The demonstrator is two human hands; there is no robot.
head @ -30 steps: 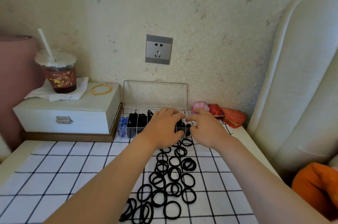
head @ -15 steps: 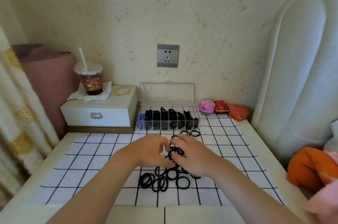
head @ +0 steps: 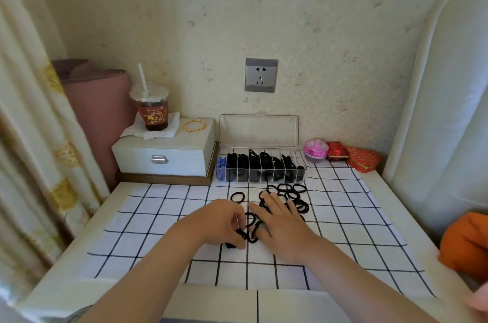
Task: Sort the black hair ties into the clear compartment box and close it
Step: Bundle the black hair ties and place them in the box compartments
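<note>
My left hand (head: pixel 224 225) pinches several hair ties (head: pixel 241 235) to gather them. My right hand (head: pixel 282 227) lies flat, pinning the pile. The box (head: pixel 303 167) stands open behind, ready for them.

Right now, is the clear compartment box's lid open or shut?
Open. The lid stands upright behind the clear compartment box, near the wall, and the black hair ties in its compartments lie uncovered.
</note>
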